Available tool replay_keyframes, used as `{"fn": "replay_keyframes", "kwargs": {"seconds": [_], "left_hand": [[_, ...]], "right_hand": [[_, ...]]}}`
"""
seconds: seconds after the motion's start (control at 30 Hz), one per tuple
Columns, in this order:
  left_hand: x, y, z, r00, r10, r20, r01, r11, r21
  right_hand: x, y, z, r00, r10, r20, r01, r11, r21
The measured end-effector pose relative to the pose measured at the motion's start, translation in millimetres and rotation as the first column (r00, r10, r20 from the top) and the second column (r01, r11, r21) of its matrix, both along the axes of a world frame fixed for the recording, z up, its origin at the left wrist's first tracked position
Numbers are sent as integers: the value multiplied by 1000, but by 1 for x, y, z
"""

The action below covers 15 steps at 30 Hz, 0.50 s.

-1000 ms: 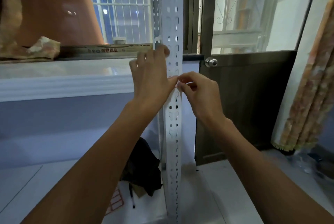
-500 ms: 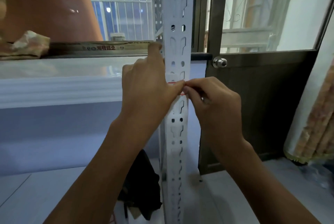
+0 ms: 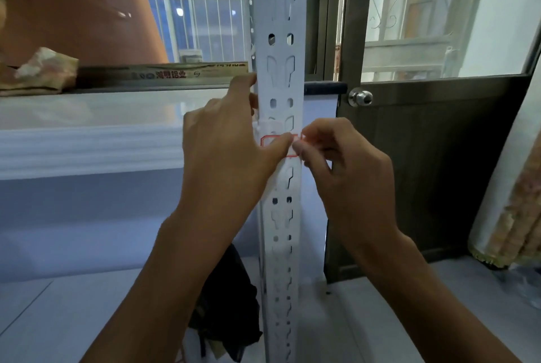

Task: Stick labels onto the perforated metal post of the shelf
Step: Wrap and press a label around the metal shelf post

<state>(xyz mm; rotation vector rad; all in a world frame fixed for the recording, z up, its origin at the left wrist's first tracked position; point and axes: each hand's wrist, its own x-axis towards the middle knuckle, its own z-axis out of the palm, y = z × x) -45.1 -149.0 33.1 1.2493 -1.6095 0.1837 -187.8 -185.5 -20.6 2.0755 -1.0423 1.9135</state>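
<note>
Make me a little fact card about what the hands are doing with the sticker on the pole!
sticker: red-bordered label on the front of the perforated metal post
left hand: left hand, thumb presses on the label, fingers reach round the post's left edge
right hand: right hand, fingertips pinch the label's right end
behind: door knob to the right
below: black bag on the floor

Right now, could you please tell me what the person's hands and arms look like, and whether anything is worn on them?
Both arms are bare as far as the frame shows: no sleeves, gloves, watch, bracelets or rings visible on the left hand or the right hand. The fingers carry no tape or markings, and the visible nails look short and unpainted.
</note>
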Motion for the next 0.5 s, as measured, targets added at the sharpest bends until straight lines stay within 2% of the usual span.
{"fn": "replay_keyframes", "kwargs": {"seconds": [0.17, 0.5], "left_hand": [[-3, 0, 0, 1000, 1, 3, -1, 1000, -31], [-2, 2, -6, 1000, -16, -16, 15, 997, -76]], "right_hand": [[-6, -5, -3, 995, -30, -96, 12, 984, -176], [2, -2, -6, 992, -94, -86, 76, 979, -191]]}}
